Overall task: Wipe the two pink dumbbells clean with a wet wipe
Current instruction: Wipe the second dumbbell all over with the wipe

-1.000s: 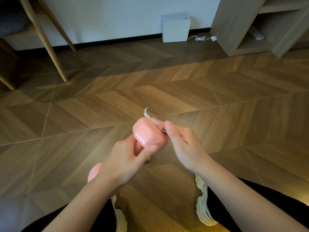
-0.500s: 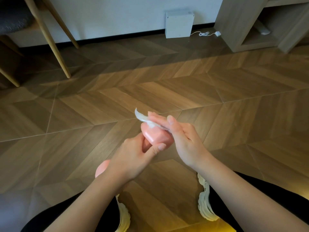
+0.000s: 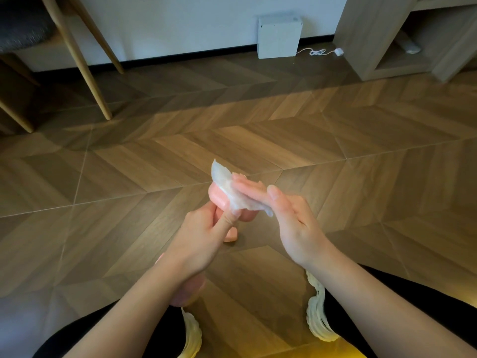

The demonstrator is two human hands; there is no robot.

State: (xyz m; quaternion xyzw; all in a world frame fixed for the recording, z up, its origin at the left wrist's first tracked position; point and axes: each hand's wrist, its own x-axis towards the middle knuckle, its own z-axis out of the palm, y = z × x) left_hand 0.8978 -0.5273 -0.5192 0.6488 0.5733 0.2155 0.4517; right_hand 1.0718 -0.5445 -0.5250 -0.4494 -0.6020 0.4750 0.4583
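Gripping a pink dumbbell (image 3: 216,202) in the left hand (image 3: 198,239), with fingers and thumb curled round its handle, one head up and away from the body, the other head low under the left wrist. Pressing a wet wipe (image 3: 224,180) flat on the dumbbell's upper head with the right hand (image 3: 291,218), fingers straight and close together, thumb stretched out, nothing pinched. One corner of the wipe free above the dumbbell. Just below the upper head, beside the left thumb, a small pink piece; cannot tell whether it belongs to this dumbbell. Under the dumbbell, a wooden floor (image 3: 129,177) in zigzag pattern. Nearer than the dumbbell, pale shoes (image 3: 320,316) and black trousers (image 3: 154,342). Far beyond the dumbbell, a white box (image 3: 278,37) at the wall with a white cable (image 3: 317,51). Beyond and left, chair legs (image 3: 77,55). Beyond and right, a wooden shelf unit (image 3: 366,47).
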